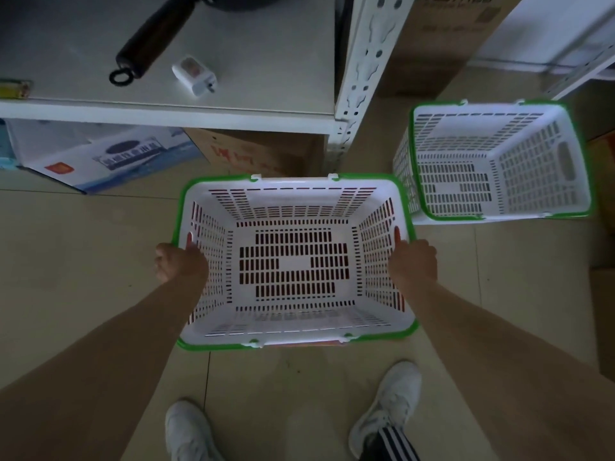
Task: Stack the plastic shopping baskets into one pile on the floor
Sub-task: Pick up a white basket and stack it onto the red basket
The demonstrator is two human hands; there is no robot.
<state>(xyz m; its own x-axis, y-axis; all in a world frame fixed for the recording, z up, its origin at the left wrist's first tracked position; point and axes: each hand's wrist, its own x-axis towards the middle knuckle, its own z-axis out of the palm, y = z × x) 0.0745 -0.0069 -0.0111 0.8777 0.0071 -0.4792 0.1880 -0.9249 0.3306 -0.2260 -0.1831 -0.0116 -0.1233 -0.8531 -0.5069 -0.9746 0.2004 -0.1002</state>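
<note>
**Basket in hand, pile to the right**

Your left hand (181, 262) and right hand (412, 261) each clamp a side slot of the white, green-rimmed basket (294, 327), held above the floor tiles (83, 247). Red shows through its slots, so it may sit over another. Next, carry it right and nest it squarely in the second basket (499, 161). Box lettering on the cartons is unreadable.

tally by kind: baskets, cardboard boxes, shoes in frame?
Baskets: 2, held basket and second basket on the floor.
Cardboard boxes: 4 visible, including the printed box; others partly cut off.
Shoes: 2, left shoe and right shoe.
Total: 8
</note>
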